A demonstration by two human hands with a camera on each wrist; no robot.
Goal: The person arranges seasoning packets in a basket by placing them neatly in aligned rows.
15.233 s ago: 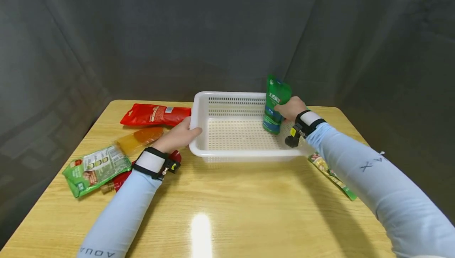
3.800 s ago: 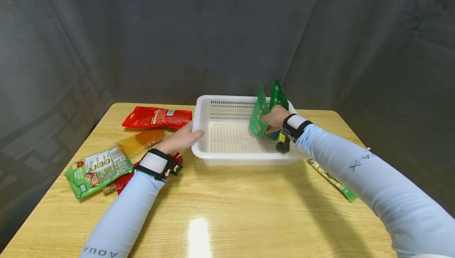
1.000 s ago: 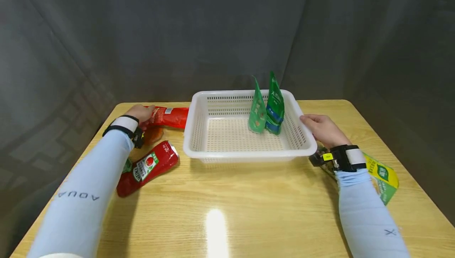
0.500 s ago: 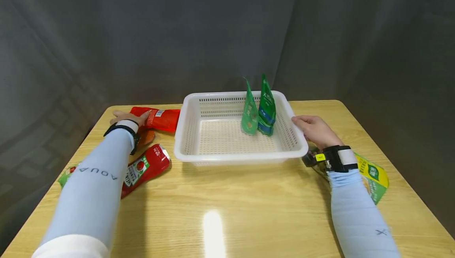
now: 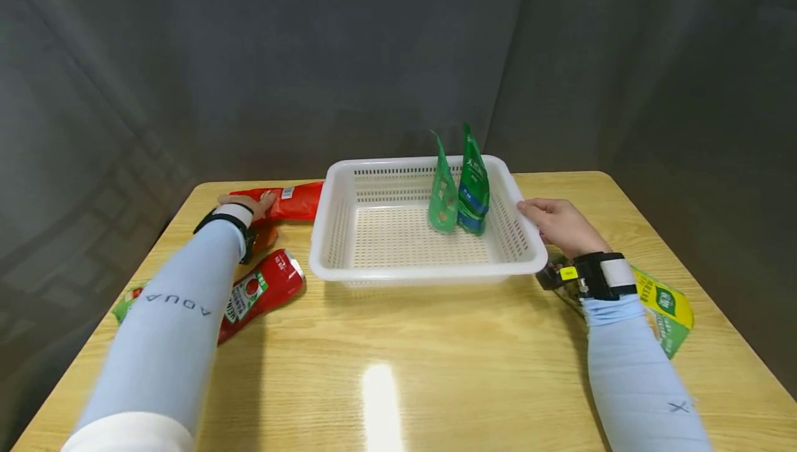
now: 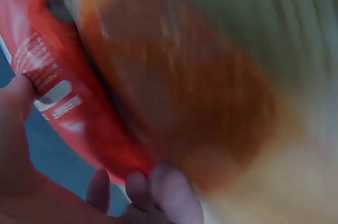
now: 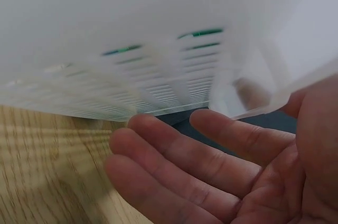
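Nearest the camera, lower left of the head view, a ketchup pouch (image 5: 264,291) lies flat on the wooden table (image 5: 398,362), and at lower right a green-and-yellow packet (image 5: 667,305) pokes out from behind the right forearm. Just left of the ketchup pouch, a sliver of green packet (image 5: 126,302) peeks from under the left sleeve.

Moving up to the middle: the white basket (image 5: 423,273) sits centre frame. The right hand (image 5: 560,225) is at its right rim, thumb over the edge; in the right wrist view the fingers (image 7: 200,171) are spread loose and nearly straight beneath the rim, not clamped on it.

Inside the basket, toward its far right corner, two green pouches stand upright side by side: the lighter green pouch (image 5: 443,196) and the green-and-blue pouch (image 5: 474,185), touching.

Over at the far left, the left hand (image 5: 245,204) grips the red pouch (image 5: 292,201), thumb (image 6: 13,108) on top and fingertips (image 6: 158,192) curled under its edge. An orange pouch (image 5: 264,236) lies just below it; the left wrist view is blurred.
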